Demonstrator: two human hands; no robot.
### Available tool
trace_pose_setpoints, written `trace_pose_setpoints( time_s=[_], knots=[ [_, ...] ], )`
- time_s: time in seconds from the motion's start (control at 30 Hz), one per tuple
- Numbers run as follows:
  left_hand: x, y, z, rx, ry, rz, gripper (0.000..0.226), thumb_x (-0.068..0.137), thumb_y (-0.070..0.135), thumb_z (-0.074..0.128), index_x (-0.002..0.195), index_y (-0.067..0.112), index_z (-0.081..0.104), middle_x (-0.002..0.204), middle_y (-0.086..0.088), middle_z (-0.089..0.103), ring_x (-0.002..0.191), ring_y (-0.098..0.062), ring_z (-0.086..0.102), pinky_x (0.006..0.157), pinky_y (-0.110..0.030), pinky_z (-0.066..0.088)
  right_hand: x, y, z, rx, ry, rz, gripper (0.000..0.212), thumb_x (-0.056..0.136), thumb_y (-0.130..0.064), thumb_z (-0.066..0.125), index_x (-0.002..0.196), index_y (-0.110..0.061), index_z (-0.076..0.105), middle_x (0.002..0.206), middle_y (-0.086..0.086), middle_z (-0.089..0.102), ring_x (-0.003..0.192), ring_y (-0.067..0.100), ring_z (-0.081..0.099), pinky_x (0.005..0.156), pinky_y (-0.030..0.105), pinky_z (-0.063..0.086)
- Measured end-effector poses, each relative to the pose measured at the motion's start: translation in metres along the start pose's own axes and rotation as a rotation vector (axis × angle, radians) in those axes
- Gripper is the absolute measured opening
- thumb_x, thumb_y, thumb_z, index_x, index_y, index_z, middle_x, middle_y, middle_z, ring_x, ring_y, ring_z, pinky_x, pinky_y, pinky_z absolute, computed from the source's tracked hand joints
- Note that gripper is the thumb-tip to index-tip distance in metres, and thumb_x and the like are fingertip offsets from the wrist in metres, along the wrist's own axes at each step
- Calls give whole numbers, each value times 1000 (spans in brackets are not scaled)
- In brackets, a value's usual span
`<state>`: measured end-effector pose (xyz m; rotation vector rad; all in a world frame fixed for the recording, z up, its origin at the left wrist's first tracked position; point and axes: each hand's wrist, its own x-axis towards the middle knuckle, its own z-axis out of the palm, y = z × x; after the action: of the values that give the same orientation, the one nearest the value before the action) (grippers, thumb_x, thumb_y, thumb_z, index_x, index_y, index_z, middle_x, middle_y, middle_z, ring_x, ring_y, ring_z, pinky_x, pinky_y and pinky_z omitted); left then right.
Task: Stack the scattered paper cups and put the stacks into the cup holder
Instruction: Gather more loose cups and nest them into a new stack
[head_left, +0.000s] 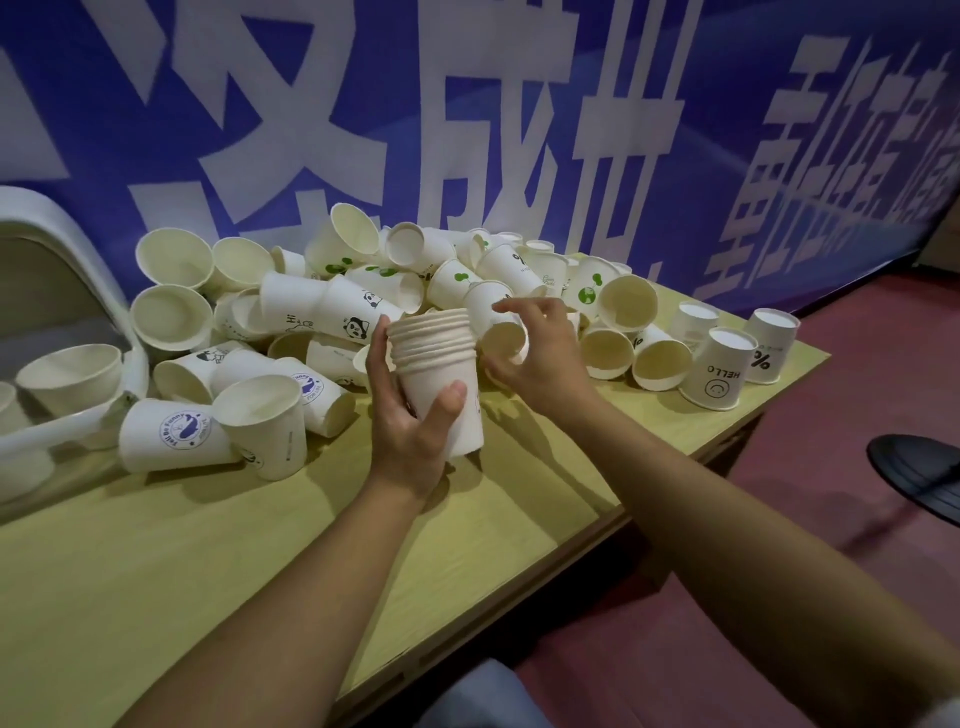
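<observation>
My left hand (410, 415) grips an upright stack of several nested white paper cups (441, 364) just above the table. My right hand (535, 353) is right beside the stack, fingers curled around a single white cup (501, 332) lying on its side at the edge of the pile. A big heap of scattered white paper cups (332, 301), some printed with pandas, whales or green sprouts, covers the far half of the yellow-green table (208, 561). A white mirror-like frame (78, 249) stands at the far left; no cup holder is clearly identifiable.
Upturned cups (722, 369) marked "HELLO" and "%" stand near the table's right edge. A blue banner with white characters (467, 104) hangs behind. Red floor and a black shoe (919, 467) lie to the right.
</observation>
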<state>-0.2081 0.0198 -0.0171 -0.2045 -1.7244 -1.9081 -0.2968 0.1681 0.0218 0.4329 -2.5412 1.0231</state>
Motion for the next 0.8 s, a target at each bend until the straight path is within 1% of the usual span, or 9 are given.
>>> trace_pose_setpoints(
  time_s=[0.03,0.13,0.27,0.33,0.43,0.53,0.63,0.7,0.8],
  knots=[
    [1,-1,-1,0,11,-6,100,69,47,72,153,39,19,141,-6,50,110,-25,66,83,-42,61,4,-1,5,-29,-7,-9,57,82,-33,80,132,-38,53,145,-1,37,130,22,39,105,35,39],
    [1,-1,-1,-1,13,-16,99,68,47,71,152,41,18,140,-8,51,103,-18,68,77,-33,60,9,0,14,-94,-4,-48,52,82,-31,81,128,-36,57,143,-2,36,129,23,37,109,41,41],
    [0,-2,0,10,-8,-5,99,68,45,71,152,39,19,134,9,54,101,-10,69,77,-30,59,7,5,12,-52,65,-58,44,84,-27,80,123,-30,60,140,0,40,126,22,41,108,40,45],
    [0,-3,0,16,-43,-14,99,68,44,72,153,39,20,135,6,55,103,-14,69,78,-35,60,0,8,7,45,121,-56,42,84,-27,79,122,-29,61,137,0,41,122,19,44,102,37,50],
    [-4,-4,-1,23,-128,-45,98,70,42,74,154,45,23,138,0,56,105,-26,70,81,-50,61,-16,11,-9,296,228,-1,40,83,-26,80,117,-32,60,129,-3,44,117,14,51,89,35,59],
    [-7,-5,1,78,-228,-46,94,69,44,75,150,51,27,144,-3,53,117,-27,65,94,-58,56,-37,9,-31,558,253,88,37,83,-24,79,114,-33,60,129,0,50,113,19,60,80,41,62],
    [-9,-4,5,127,-307,-48,93,68,48,75,148,54,28,143,6,54,121,-18,62,98,-51,56,-55,3,-50,741,211,105,34,81,-27,77,109,-40,62,128,3,53,111,29,63,82,47,62],
    [-10,-3,6,165,-367,-53,95,66,51,75,148,56,26,141,14,55,120,-11,62,96,-40,57,-65,-3,-58,811,184,111,31,81,-26,76,106,-41,63,126,4,53,111,32,64,84,46,61],
    [-12,1,7,234,-465,-45,100,65,54,75,150,58,22,140,18,55,122,-4,59,91,-25,56,-75,-10,-63,831,168,106,21,85,-27,73,101,-39,64,126,5,56,108,28,66,83,40,61]
  ],
)
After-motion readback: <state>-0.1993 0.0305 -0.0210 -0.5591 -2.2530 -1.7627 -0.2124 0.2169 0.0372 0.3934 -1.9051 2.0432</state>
